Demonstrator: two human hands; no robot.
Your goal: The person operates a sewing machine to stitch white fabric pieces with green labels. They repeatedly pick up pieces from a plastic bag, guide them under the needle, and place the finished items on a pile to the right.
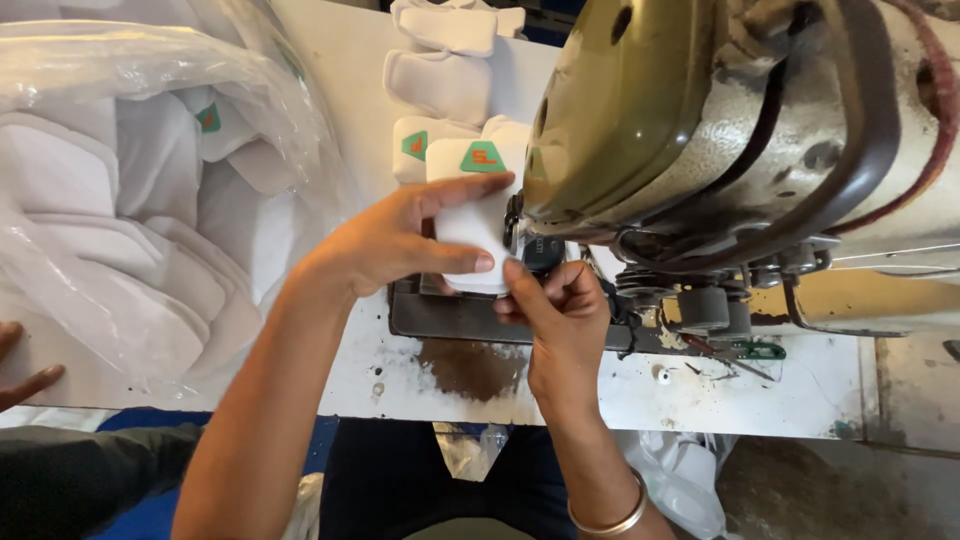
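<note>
At the needle end of the sewing machine [720, 130], head view: one white padded fabric piece [470, 225] with a green triangular label [483, 158] at its far end, held upright-ish over the dark machine bed plate [440, 315].

Left hand [385, 245]: fingers [470, 187] spread over the piece's upper face, thumb [455, 262] pressed across its near edge; clamped on the piece from the left side.

Right hand [560, 320]: fingers [525, 285] pinched together on the piece's lower right corner, just beside the presser area; a metal bangle [610, 520] sits on the wrist.

Handling, as judged: light, soft and foam-like, bends under finger pressure, cloth surface gives good grip, not fragile. Best held by the edges, thumb on one face and fingers on the other, clear of the needle.

Nearby: more white padded pieces [440, 85] stacked on the desk [340, 60] beyond the held one, some with the same green label; a clear plastic bag [120, 200] full of similar pieces at left. Another person's fingertips [25, 375] and dark sleeve [80, 475] at the lower left edge, apart from the work.
</note>
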